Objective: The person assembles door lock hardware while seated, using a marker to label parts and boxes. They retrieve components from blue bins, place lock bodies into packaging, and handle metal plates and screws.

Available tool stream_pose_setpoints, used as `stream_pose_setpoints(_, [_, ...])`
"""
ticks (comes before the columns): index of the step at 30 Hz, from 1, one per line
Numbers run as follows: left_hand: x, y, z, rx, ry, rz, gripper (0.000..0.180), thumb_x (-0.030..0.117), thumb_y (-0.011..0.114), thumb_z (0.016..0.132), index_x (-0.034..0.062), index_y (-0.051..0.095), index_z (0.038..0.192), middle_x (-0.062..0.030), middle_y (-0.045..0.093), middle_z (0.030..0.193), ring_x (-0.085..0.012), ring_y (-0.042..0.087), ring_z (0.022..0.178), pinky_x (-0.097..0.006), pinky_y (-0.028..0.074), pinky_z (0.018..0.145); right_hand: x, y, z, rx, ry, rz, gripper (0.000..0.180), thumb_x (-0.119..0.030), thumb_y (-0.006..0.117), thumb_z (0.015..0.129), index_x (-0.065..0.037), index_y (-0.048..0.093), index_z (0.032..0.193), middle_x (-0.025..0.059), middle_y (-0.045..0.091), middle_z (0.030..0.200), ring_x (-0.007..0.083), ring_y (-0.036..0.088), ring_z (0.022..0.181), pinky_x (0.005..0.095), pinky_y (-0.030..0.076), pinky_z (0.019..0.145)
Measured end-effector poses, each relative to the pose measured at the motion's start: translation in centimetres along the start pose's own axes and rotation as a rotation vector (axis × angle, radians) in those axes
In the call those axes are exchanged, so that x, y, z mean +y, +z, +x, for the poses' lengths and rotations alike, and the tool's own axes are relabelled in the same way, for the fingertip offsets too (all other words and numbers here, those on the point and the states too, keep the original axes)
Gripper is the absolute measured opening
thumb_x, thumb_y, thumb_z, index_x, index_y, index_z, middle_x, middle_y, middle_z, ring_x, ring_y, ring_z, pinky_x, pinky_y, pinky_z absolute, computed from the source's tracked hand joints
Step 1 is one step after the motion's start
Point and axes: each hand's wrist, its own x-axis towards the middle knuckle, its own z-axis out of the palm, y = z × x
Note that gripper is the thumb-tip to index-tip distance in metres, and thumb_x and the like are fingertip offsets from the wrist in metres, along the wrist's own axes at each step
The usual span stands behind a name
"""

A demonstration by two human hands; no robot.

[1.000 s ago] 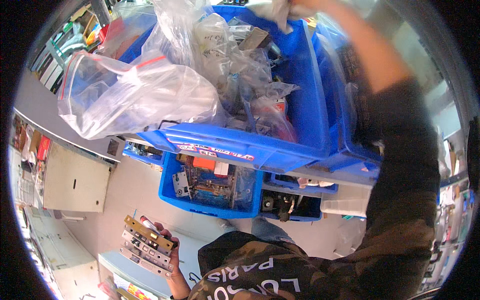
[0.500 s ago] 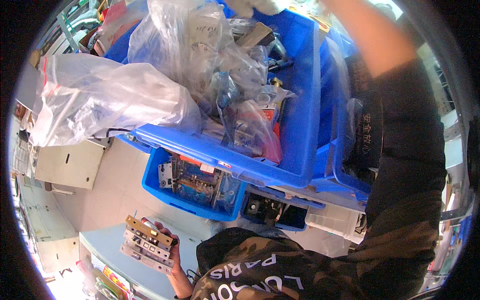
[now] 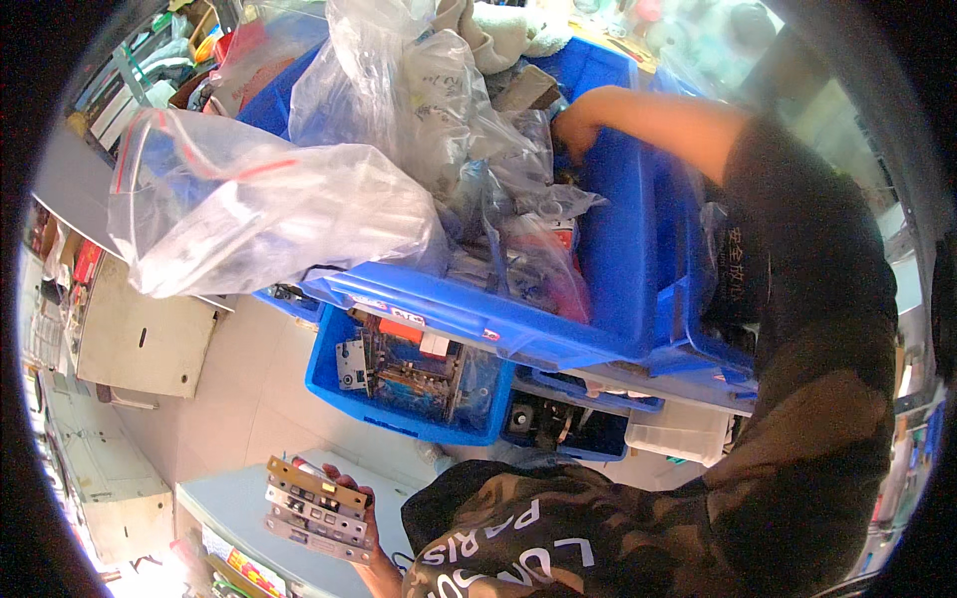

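Note:
Low at the lower left, my left hand (image 3: 367, 506) is closed round a stack of metal mortise locks (image 3: 317, 514), their brass and silver faceplates turned up. My right arm stretches across to the upper right, and my right hand (image 3: 578, 128) dips into a large blue bin (image 3: 616, 239). Its fingers point down among the contents and are mostly hidden. Clear plastic bags (image 3: 444, 110) of parts fill the bin, with a small cardboard box (image 3: 528, 90) beside my right hand. A big clear zip bag (image 3: 279, 209) drapes over the left rim.
Below the large bin sits a smaller blue bin (image 3: 409, 424) holding more lock parts. Next to it are a dark bin (image 3: 568, 434) and a white tub (image 3: 678, 439). A pale blue tabletop (image 3: 224, 498) lies under my left hand. White cabinets (image 3: 150, 334) stand at the left.
My right hand has come down from above the bin's far right side into it. The view has shifted slightly. My left hand still holds the locks.

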Motion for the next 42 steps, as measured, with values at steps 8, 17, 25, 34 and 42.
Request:
stream_pose_setpoints(8, [0.9, -1.1, -1.6, 0.089, 0.12, 0.129, 0.072, 0.047, 0.059, 0.077, 0.018, 0.03, 0.136, -0.0195, 0.039, 0.128, -0.0318, 0.045, 0.109, -0.048, 0.034, 0.091, -1.4, -1.5, -0.5, -0.209, 0.08, 0.017, 0.05, -0.031, 0.069, 0.073, -0.005, 0.056, 0.113, 0.0124, 0.057, 0.114, 0.0277, 0.055, 0.099, 0.042, 0.045, 0.082])
stream_pose_setpoints(17, [2.0, -1.1, -1.0, 0.052, 0.079, 0.152, 0.076, 0.044, 0.062, 0.073, 0.0163, 0.03, 0.136, -0.0196, 0.037, 0.129, -0.031, 0.042, 0.11, -0.046, 0.035, 0.09, 2.2, -2.8, -13.8, 0.74, 0.268, 0.858, 0.016, -0.013, 0.061, 0.075, 0.0, 0.058, 0.084, 0.0137, 0.059, 0.065, 0.0214, 0.059, 0.055, 0.0335, 0.051, 0.05])
stream_pose_setpoints(25, [0.9, -0.6, -0.7, 0.101, 0.096, 0.169, 0.078, 0.049, 0.064, 0.071, 0.0176, 0.032, 0.135, -0.0174, 0.039, 0.129, -0.0316, 0.043, 0.109, -0.048, 0.037, 0.089, 5.2, -3.9, -7.2, 0.757, 0.637, 0.831, 0.016, -0.006, 0.048, 0.077, 0.008, 0.057, 0.076, 0.0208, 0.059, 0.066, 0.0274, 0.063, 0.057, 0.0393, 0.054, 0.049])
stream_pose_setpoints(34, [1.3, -3.6, -2.2, 0.204, 0.188, 0.175, 0.074, 0.052, 0.062, 0.072, 0.0214, 0.034, 0.134, -0.0184, 0.041, 0.128, -0.0357, 0.045, 0.11, -0.053, 0.039, 0.087, 8.3, -1.6, 0.8, 0.018, 0.149, 0.926, 0.019, -0.014, 0.053, 0.084, -0.005, 0.058, 0.101, 0.0162, 0.06, 0.098, 0.0298, 0.058, 0.087, 0.0476, 0.049, 0.074])
stream_pose_setpoints(42, [1.2, -3.3, -2.0, 0.179, 0.185, 0.153, 0.074, 0.052, 0.063, 0.071, 0.0182, 0.039, 0.131, -0.0182, 0.044, 0.125, -0.0336, 0.046, 0.107, -0.051, 0.039, 0.086, 3.6, -2.0, -2.6, 0.401, 0.296, 1.388, 0.024, -0.031, 0.061, 0.076, -0.007, 0.061, 0.08, 0.0125, 0.062, 0.07, 0.0219, 0.059, 0.053, 0.0382, 0.051, 0.049])
